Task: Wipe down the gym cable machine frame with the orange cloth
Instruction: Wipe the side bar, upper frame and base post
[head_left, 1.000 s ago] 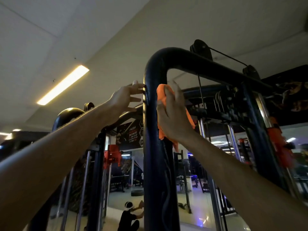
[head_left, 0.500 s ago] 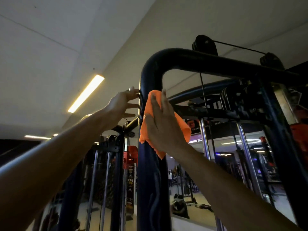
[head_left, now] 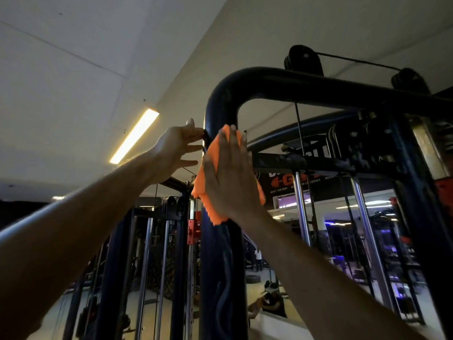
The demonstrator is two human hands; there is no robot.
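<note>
The black tubular frame of the cable machine rises in the middle of the view and bends right into a top bar. My right hand lies flat with straight fingers on the orange cloth, pressing it against the upright just below the bend. The cloth's lower edge hangs under my palm. My left hand is spread at the left side of the upright, fingertips touching the tube and a small knob there.
Two pulleys with a cable sit on the top bar. Chrome guide rods and a dark column stand to the right. Another rack with a red bracket stands left. A ceiling light glows overhead.
My right hand has slid the cloth from the inner side onto the front of the upright, staying just below the bend. My left hand stays at the tube's left side.
</note>
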